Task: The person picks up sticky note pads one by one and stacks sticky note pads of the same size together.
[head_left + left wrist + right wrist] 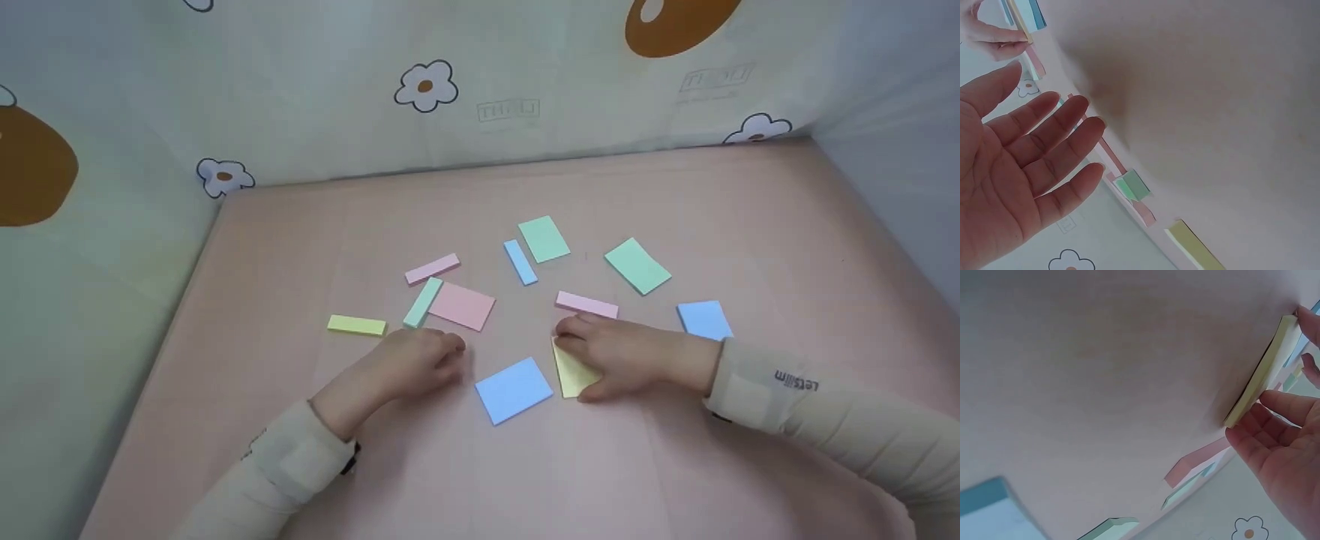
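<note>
My right hand [619, 356] pinches a large yellow sticky note pad [571, 375] between its thumb and fingers at opposite ends. In the right wrist view, the pad's thick edge [1264, 371] shows between the fingertips; whether it is lifted off the table I cannot tell. My left hand [416, 360] hovers over the table with relaxed, slightly bent fingers and holds nothing, as its bare palm [999, 197] shows. Between the two hands lies a large blue sticky note pad [514, 390]. Just beyond the left hand are a narrow green pad [423, 303] and a pink pad [462, 306].
Narrow pads lie around: yellow [357, 325], pink [433, 269], blue [520, 262] and another pink [587, 304]. Two large green pads [544, 239] [637, 266] lie farther back. A blue pad [703, 319] sits beyond the right wrist. A patterned curtain [322, 90] borders the pink table [300, 225].
</note>
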`<state>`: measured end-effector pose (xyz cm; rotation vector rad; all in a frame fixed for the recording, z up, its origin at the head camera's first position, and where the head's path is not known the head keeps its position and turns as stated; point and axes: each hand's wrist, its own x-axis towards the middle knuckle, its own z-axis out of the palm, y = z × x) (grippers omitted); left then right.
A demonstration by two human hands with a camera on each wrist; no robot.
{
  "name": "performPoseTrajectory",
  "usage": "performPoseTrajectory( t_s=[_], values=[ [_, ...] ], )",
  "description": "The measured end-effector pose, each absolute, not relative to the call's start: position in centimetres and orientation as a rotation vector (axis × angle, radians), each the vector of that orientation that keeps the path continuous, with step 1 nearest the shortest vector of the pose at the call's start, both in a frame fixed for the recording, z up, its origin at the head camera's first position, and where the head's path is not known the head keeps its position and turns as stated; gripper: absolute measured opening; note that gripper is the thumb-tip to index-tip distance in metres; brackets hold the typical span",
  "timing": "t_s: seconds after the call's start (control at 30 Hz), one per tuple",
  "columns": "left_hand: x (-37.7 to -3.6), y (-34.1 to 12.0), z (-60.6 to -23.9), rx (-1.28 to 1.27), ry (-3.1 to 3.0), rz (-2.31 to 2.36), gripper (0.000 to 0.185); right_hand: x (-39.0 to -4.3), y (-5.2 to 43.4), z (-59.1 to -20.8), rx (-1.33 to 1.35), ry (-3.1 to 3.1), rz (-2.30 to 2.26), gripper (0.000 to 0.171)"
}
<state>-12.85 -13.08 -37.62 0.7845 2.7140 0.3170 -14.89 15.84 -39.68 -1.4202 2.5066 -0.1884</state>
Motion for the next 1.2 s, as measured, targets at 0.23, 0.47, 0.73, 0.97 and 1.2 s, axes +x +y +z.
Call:
performPoseTrajectory(
  t_s=[0.23,0.47,0.73,0.97,1.2],
  values=[
    [-12.7,-13.2,-37.5,0.752,2.723,0.316,0.027,-15.0,15.9,-38.9,-1.332,2.474,-0.177,0.069],
    [-12.4,-13.6,-37.4,0.695,2.72,0.292,0.029,-16.2,16.2,-36.8,-1.47,2.581,-0.306,0.046],
    [-12.4,-13.4,-37.7,0.749,2.699,0.273,0.029,-15.3,12.8,-36.0,-1.465,2.426,-0.281,0.036],
    [-11.9,-13.3,-37.4,0.676,2.571,0.203,0.039,-14.1,9.6,-37.4,-1.377,2.354,-0.056,0.053],
    [-11.8,-13.2,-36.6,0.644,2.489,0.159,0.044,-14.1,8.5,-37.8,-1.372,2.347,0.091,0.054]
  ],
)
